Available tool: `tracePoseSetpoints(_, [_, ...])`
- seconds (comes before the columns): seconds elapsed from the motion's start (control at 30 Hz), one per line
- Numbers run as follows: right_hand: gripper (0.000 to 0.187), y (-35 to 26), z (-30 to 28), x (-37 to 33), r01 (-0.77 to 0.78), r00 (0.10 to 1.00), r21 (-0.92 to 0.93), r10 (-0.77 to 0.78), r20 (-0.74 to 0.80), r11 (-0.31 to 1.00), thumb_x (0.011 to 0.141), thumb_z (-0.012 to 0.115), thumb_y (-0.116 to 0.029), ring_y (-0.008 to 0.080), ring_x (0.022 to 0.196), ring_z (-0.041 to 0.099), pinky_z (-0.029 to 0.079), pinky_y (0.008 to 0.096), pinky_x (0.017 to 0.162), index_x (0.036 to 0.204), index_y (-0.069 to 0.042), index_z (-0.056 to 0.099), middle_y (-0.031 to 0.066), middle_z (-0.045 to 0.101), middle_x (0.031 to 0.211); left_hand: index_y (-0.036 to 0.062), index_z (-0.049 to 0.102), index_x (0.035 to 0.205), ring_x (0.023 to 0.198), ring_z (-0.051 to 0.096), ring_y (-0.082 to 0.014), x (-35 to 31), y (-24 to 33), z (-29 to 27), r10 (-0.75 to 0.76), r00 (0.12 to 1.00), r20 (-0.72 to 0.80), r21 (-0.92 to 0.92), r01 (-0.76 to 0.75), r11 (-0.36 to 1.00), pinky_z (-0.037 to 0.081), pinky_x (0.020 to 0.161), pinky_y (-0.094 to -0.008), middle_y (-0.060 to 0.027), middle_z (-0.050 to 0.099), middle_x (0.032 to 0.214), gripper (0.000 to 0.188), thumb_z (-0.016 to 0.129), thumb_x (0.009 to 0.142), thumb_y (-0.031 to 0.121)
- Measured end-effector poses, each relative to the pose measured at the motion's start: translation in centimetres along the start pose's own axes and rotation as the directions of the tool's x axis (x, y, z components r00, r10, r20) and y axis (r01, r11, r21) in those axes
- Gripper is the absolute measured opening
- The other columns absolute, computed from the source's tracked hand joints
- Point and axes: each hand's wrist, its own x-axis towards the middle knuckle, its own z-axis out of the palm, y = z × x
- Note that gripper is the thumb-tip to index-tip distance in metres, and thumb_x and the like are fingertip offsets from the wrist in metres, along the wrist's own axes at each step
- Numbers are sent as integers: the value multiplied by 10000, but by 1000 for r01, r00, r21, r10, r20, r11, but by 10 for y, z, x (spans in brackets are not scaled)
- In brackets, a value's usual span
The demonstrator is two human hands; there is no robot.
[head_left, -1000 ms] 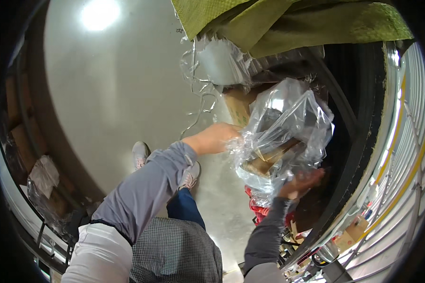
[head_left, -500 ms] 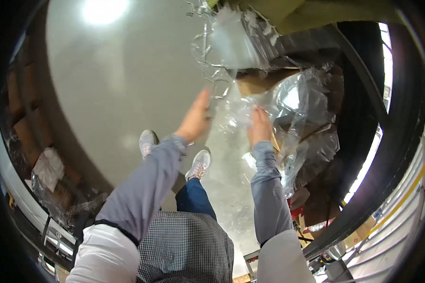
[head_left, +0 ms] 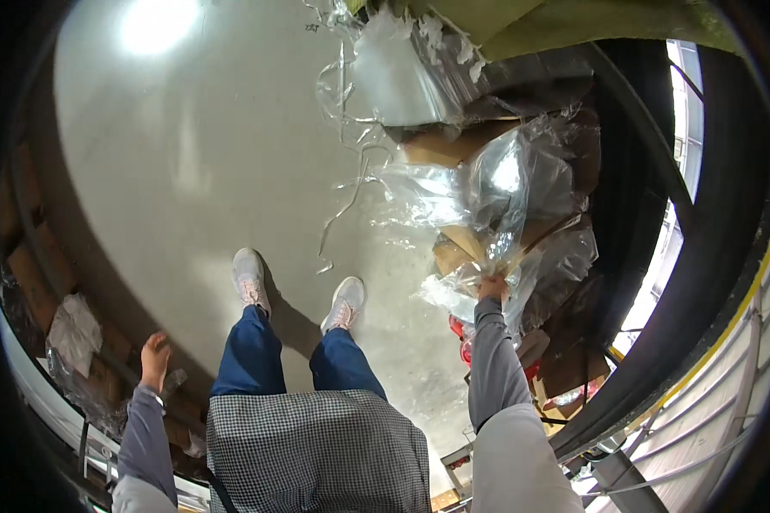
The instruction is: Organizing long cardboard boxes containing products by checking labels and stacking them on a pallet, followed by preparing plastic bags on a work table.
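Left hand point(head_left: 155, 363) low at left, half-open, seemingly empty; right hand point(head_left: 492, 288) closed on bunched clear plastic point(head_left: 526, 184), gripped but spread over cardboard point(head_left: 441, 147), not lifted clear yet; farther, loose strands point(head_left: 343, 209) on floor point(head_left: 188, 222) untouched, green sack point(head_left: 573, 24) beyond

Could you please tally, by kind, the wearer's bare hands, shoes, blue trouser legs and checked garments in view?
Bare left hand and bare right hand, the latter gripping clear crinkled plastic film: 2
Pale lace-up shoes: 2
Blue cloth trouser legs: 2
Black-and-white checked cloth garment: 1
Total: 7
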Motion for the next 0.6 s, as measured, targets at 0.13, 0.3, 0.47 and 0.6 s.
tracePoseSetpoints(0.13, [172,66,-99,32,-34,895,489,244,-373,872,835,634,-120,209,886,683,559,385,745,954,-4,678,111,693,913,15,575,1177,736,595,-124,-42,46,61,-112,971,211,-276,169,946,453,610,-235,-41,629,1040,318,521,869,-39])
tracePoseSetpoints(0.3, [585,-136,-212,-43,453,414,-72,-282,-865,888,1000,461,-276,340,1411,271,247,417,1153,1466,14,258,245,299,1502,92,535,1007,662,564,-122,-144,22,-1,-272,922,277,-453,375,809,392,502,-201,-24,578,892,154,531,905,-23])
tracePoseSetpoints(0.47, [342,-200,-163,-142,234,830,-310,-355,-430,922,913,569,-265,391,782,633,510,490,695,1143,-13,552,212,643,850,62,583,1033,596,586,-128,-182,19,-25,-155,930,333,-476,307,824,421,452,-225,-43,621,866,155,536,903,-9])
tracePoseSetpoints(0.6, [420,-204,-223,-310,626,779,547,-473,-411,556,872,582,-80,418,1284,434,365,457,1074,1288,-43,537,251,370,1455,-6,620,1127,813,606,-134,-242,175,-16,19,905,425,-313,127,941,487,675,-249,-85,672,996,239,593,941,141])
